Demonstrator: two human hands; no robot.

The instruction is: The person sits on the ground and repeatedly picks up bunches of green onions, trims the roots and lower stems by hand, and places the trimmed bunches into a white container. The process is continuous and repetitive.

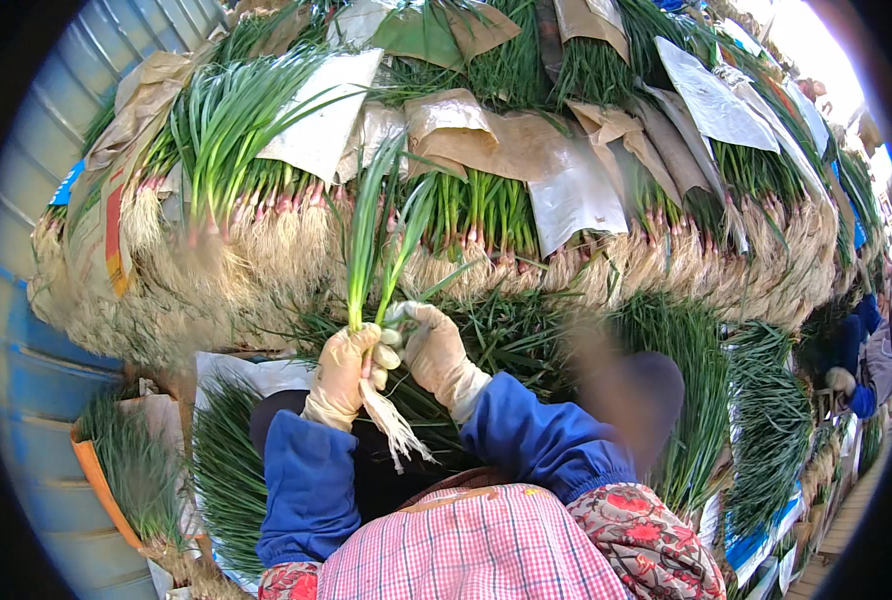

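My left hand (345,371), in a pale glove, is closed around a small bunch of green garlic plants (363,277). Their leaves point up and away from me, while pale stringy roots (393,427) hang out below the fist. Just right of the bunch is my right hand (438,352), gloved too, its fingers bent in at the stalks. Whether those fingers pinch a leaf cannot be made out. Beneath both hands, loose green leaves (506,330) lie across the ground before me.
Ahead, a long pile of rooted green garlic (483,217) is partly covered by brown paper sheets (506,142) and white sheets (326,112). Cut-looking leaf heaps (225,465) flank my knees. A blue corrugated metal wall (48,360) rises at left. Another person's hand (840,380) shows far right.
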